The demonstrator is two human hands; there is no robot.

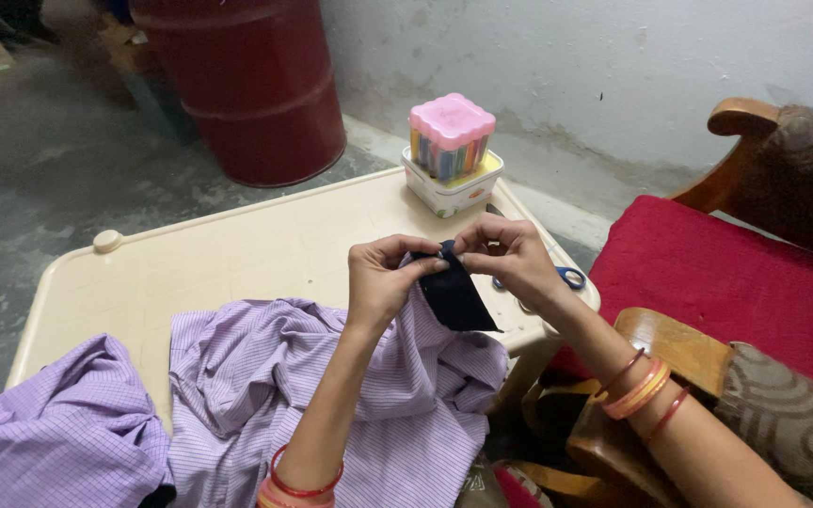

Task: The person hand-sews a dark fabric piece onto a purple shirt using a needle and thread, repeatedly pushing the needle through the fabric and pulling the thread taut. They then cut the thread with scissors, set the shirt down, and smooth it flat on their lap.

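My left hand (pixel 383 277) and my right hand (pixel 510 259) meet over the right part of a cream plastic table (pixel 237 249). Both pinch the top edge of a small dark navy piece of cloth (pixel 454 301), which hangs down between them. Beneath it lies a lilac checked garment (pixel 247 376), spread over the table's near side and bunched at the left. My left fingers also touch the lilac fabric at the dark piece's edge. Whether a needle is held I cannot tell.
A pink-lidded box of coloured spools (pixel 451 136) sits on a white tub (pixel 452 188) at the table's far edge. Blue-handled scissors (pixel 566 277) lie behind my right hand. A red drum (pixel 251 85) stands on the floor. A wooden chair with a red cushion (pixel 717 282) is at the right.
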